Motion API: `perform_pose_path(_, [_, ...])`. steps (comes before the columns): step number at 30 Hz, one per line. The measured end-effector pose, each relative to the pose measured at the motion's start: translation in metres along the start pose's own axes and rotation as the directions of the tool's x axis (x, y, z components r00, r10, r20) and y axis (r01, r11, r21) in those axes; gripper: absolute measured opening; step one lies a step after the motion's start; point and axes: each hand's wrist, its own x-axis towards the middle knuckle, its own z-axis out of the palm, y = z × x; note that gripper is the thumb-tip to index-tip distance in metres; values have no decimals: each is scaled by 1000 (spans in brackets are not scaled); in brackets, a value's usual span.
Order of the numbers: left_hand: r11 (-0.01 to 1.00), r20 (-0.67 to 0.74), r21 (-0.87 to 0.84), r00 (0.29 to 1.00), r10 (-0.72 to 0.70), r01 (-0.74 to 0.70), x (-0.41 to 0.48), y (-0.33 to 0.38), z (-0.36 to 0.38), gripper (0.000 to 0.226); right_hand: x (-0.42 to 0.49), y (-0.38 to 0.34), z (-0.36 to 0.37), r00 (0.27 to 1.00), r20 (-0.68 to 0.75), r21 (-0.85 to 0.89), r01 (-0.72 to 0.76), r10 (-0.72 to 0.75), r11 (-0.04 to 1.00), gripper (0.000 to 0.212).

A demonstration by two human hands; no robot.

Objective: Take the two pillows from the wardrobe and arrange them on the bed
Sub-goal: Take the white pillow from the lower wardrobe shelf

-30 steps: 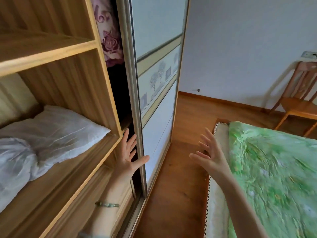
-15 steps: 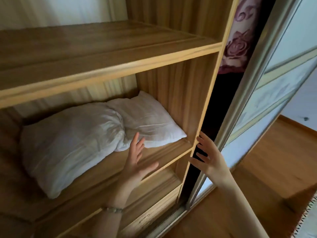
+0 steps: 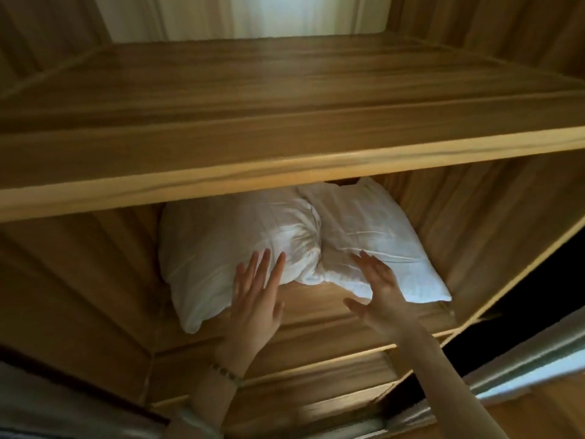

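Observation:
Two white pillows lie side by side on a wooden wardrobe shelf. The left pillow is bunched up where it meets the flatter right pillow. My left hand, with a bead bracelet on the wrist, is spread open with its fingertips over the front edge of the left pillow. My right hand is open too, fingers apart, just in front of the right pillow's near edge. Neither hand grips anything. The bed is out of view.
A bare wooden shelf juts out above the pillows and hides their far ends. The wardrobe's right side panel stands close to the right pillow. The sliding door track and wooden floor show at lower right.
My view has swung left from the bed and door to face the shelf. Both hands have moved forward into the shelf opening, up to the pillows' front edges.

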Motion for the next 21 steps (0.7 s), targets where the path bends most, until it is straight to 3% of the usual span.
perform_pose_path(3, [984, -27, 177, 1000, 7, -2, 4, -12, 6, 90, 14, 7, 21, 989, 116, -260, 118, -90, 959, 85])
perform_pose_path(6, [946, -10, 319, 999, -52, 53, 10, -22, 9, 83, 22, 14, 34, 979, 148, -396, 190, -141, 898, 87])
perform_pose_path(11, [877, 97, 480, 993, -63, 8, 10, -34, 15, 49, 27, 32, 38, 966, 39, -443, 245, -254, 863, 61])
perform_pose_path(14, [873, 117, 487, 992, -56, -8, 1, -39, 15, 47, 22, 34, 32, 942, 25, -475, 305, -333, 825, 43])
perform_pose_path(18, [876, 64, 482, 997, -30, -5, -18, -39, 13, 47, 5, 38, 25, 924, -26, -452, 329, -381, 829, 39])
perform_pose_path(21, [884, -7, 467, 1000, 30, -24, -37, -38, 12, 53, -17, 41, 25, 925, -20, -420, 336, -379, 843, 55])
